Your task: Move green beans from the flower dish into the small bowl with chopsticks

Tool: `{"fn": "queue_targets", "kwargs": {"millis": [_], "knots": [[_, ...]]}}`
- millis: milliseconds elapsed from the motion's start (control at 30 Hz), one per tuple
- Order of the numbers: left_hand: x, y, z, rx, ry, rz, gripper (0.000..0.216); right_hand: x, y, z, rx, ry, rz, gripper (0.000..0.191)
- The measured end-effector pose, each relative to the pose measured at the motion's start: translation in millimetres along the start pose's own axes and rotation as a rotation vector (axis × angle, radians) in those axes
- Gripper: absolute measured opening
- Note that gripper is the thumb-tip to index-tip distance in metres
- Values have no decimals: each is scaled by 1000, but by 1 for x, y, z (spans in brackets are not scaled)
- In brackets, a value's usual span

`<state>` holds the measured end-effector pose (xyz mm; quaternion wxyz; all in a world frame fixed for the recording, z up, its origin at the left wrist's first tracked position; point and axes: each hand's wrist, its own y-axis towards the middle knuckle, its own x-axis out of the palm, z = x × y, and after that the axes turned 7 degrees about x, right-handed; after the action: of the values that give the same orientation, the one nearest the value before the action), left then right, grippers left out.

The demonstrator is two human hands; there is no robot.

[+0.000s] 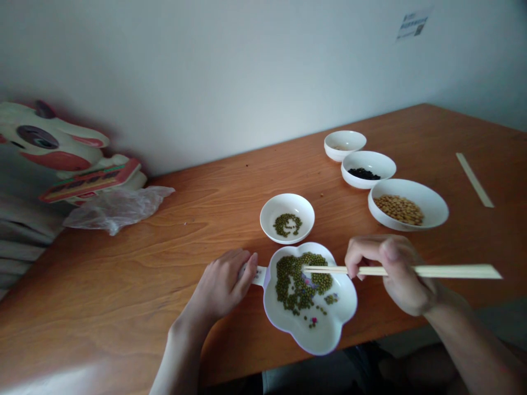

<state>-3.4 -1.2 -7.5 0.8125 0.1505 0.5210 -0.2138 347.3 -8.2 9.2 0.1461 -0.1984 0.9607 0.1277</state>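
My left hand (pixel 225 280) is closed around the short handle of a white, flower-shaped dish (pixel 341 307) with a lilac rim. Green mung beans (pixel 288 285) cover much of its upper and left part, and a few lie loose lower down. In my right hand (pixel 391 269) is a pair of wooden chopsticks (pixel 448 271), held level, with their tips over the beans in the dish. Whether a bean sits between the tips is too small to tell. Just behind the dish stands a small white bowl (pixel 267 219) with some mung beans at its bottom.
At the right stand three white bowls: one with tan beans (pixel 399 210), one with black beans (pixel 363 174), one with a little pale content (pixel 341 147). A chopstick sleeve-like pale strip (pixel 474 180) lies farther right. A cow figure (pixel 61 142) and plastic bag (pixel 123 207) occupy the left.
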Motion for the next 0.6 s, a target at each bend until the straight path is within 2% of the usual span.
{"fn": "queue_targets", "kwargs": {"millis": [433, 600], "knots": [[-1, 2, 3, 11, -1, 5, 45, -6, -7, 7, 52, 32, 23, 81], [-2, 1, 4, 12, -8, 10, 44, -6, -4, 4, 27, 14, 8, 75]]}}
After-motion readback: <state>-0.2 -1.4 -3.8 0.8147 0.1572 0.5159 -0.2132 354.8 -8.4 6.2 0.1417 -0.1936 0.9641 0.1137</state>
